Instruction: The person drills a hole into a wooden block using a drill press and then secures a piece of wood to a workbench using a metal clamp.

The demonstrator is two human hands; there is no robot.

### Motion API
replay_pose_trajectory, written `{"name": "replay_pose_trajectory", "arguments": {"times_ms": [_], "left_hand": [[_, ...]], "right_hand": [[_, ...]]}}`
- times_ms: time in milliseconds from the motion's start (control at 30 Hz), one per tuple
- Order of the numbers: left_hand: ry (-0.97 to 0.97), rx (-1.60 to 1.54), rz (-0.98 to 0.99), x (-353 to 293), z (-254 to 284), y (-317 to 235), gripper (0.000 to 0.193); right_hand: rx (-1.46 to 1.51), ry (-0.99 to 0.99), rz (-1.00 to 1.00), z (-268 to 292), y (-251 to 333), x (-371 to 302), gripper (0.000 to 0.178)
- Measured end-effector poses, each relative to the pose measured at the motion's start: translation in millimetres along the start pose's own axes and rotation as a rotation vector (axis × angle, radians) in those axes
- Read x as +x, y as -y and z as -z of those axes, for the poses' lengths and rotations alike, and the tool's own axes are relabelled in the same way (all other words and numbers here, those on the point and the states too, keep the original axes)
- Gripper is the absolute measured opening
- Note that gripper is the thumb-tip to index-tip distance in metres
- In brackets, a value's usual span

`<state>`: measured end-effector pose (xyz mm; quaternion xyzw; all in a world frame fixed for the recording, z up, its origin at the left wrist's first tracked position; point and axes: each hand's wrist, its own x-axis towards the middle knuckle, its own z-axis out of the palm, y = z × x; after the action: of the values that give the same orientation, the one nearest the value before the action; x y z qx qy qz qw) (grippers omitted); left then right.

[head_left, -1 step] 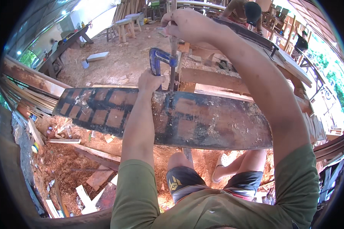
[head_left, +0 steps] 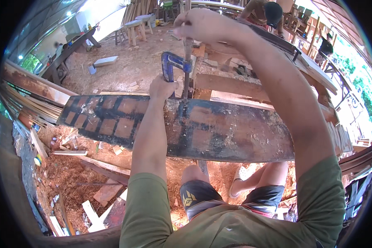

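Observation:
A blue C-clamp [head_left: 168, 62] stands upright at the far edge of a long dark board [head_left: 235, 132], its long threaded screw [head_left: 187, 51] rising above. The screw's lower end meets the board's top face. My left hand [head_left: 161, 87] is closed round the blue clamp frame, just over the board's far edge. Higher up, my right hand [head_left: 204, 25] is closed at the top of the screw, fingers curled and slightly blurred. What they grip there is partly hidden. The board has black patches and brown squares, with shavings stuck to it.
A wooden frame [head_left: 235, 87] stands beyond the board. Stools [head_left: 135, 31] and a long bench [head_left: 72, 47] are farther back. Another person [head_left: 262, 14] bends over work at the far right. Shavings and wood offcuts [head_left: 93, 215] cover the ground at left; thin strips [head_left: 33, 105] are stacked there.
My right hand has turned slightly at the top of the screw, and its forearm has dipped a little. My left hand, the clamp and the board look unmoved.

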<state>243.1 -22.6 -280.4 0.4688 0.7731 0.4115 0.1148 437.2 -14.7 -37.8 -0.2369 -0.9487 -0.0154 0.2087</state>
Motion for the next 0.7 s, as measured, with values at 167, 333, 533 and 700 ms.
{"name": "replay_pose_trajectory", "arguments": {"times_ms": [167,333,533,700], "left_hand": [[0.027,-0.039,-0.019,1.2,-10.0,-6.8,0.043],[0.003,-0.019,0.004,5.3,-6.7,0.0,0.045],[0.050,-0.039,-0.009,6.6,-8.5,-3.4,0.047],[0.050,-0.049,0.029,6.1,-7.5,2.2,0.049]], "right_hand": [[0.820,0.138,-0.212,5.8,-84.5,11.6,0.048],[1.001,0.096,-0.064,-51.7,-92.1,-34.5,0.051],[1.541,-0.003,-0.069,-102.8,-70.6,-32.4,0.044],[1.153,0.002,0.008,-108.0,-54.4,-29.0,0.037]]}}
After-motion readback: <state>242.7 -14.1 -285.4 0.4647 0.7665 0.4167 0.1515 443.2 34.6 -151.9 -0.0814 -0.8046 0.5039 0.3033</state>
